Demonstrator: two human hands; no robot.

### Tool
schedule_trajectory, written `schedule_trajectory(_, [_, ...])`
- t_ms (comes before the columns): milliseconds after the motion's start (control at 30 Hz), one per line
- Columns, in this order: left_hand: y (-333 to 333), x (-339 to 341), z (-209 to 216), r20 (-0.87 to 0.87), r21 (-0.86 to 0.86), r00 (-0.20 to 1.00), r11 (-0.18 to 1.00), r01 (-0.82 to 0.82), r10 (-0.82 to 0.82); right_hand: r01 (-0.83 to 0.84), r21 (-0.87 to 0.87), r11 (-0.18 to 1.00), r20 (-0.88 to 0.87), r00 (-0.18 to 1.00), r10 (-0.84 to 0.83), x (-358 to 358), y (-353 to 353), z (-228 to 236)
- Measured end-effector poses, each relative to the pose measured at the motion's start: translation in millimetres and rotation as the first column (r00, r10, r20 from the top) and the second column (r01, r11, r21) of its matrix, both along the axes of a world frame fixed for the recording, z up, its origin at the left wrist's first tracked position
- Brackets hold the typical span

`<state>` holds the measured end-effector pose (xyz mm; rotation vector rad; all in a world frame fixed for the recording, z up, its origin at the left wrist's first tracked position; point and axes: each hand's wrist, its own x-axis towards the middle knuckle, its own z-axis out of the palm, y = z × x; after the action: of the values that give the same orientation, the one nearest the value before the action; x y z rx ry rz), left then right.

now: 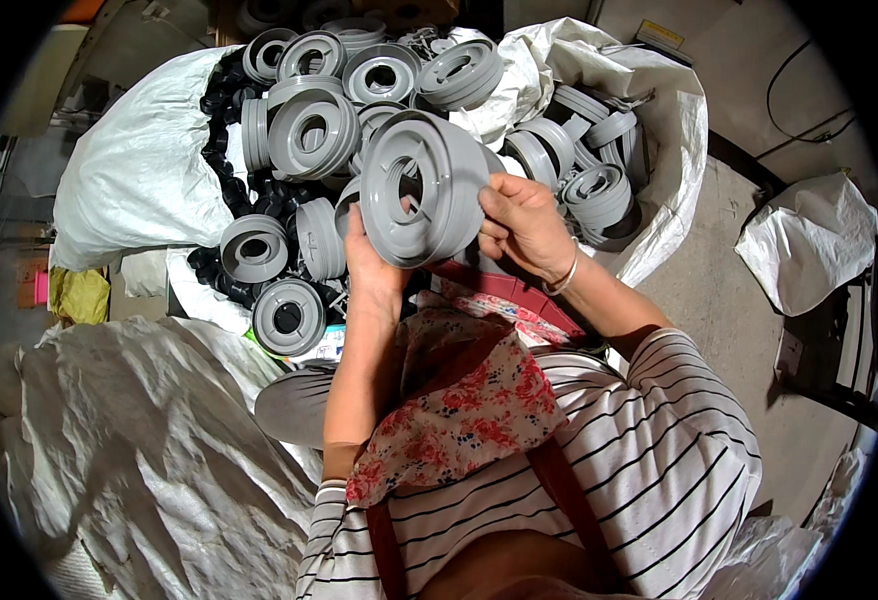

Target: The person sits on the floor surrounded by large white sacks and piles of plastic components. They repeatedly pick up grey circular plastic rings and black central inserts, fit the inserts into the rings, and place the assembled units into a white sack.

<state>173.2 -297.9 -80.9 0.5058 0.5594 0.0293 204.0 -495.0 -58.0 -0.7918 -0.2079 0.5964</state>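
Observation:
I hold up a large grey plastic ring (449,225), round and stepped, with a threaded hole in its middle, tilted so that its open face turns to the left. My left hand (377,262) grips its lower left side, and a fingertip shows through the hole. At the right edge, my right hand (527,228) has its fingers curled in and its thumb against the rim; whether it pinches some small scrap there is hidden. Just behind lies a heap of similar grey rings (311,132), with two more rings (289,317) lower at the left.
A white woven sack (139,165) spills black plastic parts (221,105) at the left. Another white sack (674,150), open at the right, holds more grey rings (599,195). Pale sheeting (149,450) covers the lower left. A white bag (809,240) hangs by a dark frame at far right.

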Motion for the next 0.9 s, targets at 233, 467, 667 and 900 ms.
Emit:
schedule_trajectory(233, [2.0, 4.1, -7.3, -0.080, 0.133, 0.994, 0.987, 0.085, -0.075, -0.010, -0.250, 0.968, 0.145, 0.988, 0.048, -5.1, 9.2, 0.4])
schedule_trajectory(467, [53.2, -4.0, 7.2, -0.024, 0.412, 0.977, 0.892, -0.185, 0.214, 0.184, -0.399, 0.898, 0.264, 0.961, -0.080, 3.3, -16.6, -33.7])
schedule_trajectory(667, [164.3, -21.1, -3.8, -0.037, 0.702, 0.873, 0.635, -0.323, 0.485, 0.409, -0.649, 0.641, 0.229, 0.909, -0.348, 34.5, -73.3, -107.9])
schedule_trajectory(900, [220.9, -48.7, -37.0, -0.182, 0.720, 0.669, 0.561, -0.408, 0.721, 0.387, -0.917, 0.100, 0.238, 0.729, -0.642, 61.0, -135.6, -181.0])
